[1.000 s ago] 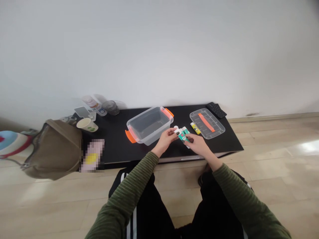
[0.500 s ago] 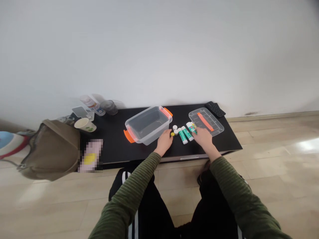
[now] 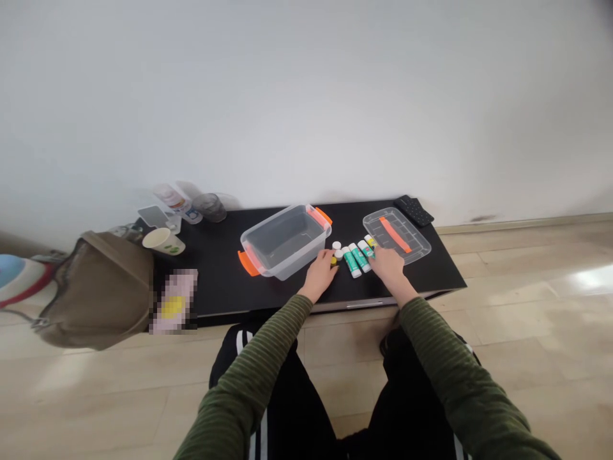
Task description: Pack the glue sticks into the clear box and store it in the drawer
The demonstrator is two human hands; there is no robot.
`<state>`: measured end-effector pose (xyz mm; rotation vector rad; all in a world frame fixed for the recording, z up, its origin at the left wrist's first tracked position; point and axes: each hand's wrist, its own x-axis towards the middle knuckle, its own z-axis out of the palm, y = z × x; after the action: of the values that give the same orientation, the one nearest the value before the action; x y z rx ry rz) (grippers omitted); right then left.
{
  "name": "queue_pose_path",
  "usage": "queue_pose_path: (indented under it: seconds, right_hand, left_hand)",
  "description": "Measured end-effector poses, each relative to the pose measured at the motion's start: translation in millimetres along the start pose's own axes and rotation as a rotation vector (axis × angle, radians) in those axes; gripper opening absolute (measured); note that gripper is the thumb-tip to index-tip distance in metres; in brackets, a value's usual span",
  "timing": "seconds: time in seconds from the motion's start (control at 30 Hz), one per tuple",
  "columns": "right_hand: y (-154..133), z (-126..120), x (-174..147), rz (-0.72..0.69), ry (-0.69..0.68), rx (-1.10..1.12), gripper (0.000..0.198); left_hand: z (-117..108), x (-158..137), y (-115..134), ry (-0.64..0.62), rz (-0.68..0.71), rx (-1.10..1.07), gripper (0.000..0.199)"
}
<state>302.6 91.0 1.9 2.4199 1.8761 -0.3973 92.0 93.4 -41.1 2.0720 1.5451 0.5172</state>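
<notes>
Several green-and-white glue sticks lie side by side on the black table. My right hand curls its fingers around the rightmost glue stick, which has a yellow band and is partly hidden. My left hand has its thumb and fingertips around a small yellow cap. Two small white caps sit just beyond those fingertips. Left of the caps is a clear plastic box with orange handles, standing without its lid. The clear lid with an orange handle lies right of the glue sticks.
Black objects lie at the back right corner of the table. On the left are a paper cup, a glass, a white bottle, a brown bag and a blurred pink packet. A wall rises behind.
My left hand has shifted slightly right, closing over the yellow cap. My right hand has drawn slightly toward me and left, and the glue sticks under it have spread a little.
</notes>
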Motion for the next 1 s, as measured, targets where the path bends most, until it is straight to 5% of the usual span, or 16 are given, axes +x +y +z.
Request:
queue_pose_path:
  seconds: [0.33, 0.67, 0.87, 1.0]
  right_hand:
    - [-11, 5, -10, -0.202, 0.094, -0.012, 0.027]
    - [-28, 14, -13, -0.119, -0.009, -0.041, 0.031]
    - [-26, 12, -11, -0.131, 0.027, -0.007, 0.033]
    - [-18, 1, -14, -0.093, 0.015, 0.061, 0.034]
  left_hand:
    - [12, 17, 15, 0.013, -0.044, 0.140, 0.034]
    - [9, 21, 18, 0.026, -0.120, 0.111, 0.029]
    - [-2, 18, 10, 0.105, -0.108, -0.074, 0.030]
    - [-4, 19, 6, 0.145, -0.146, -0.485, 0.021]
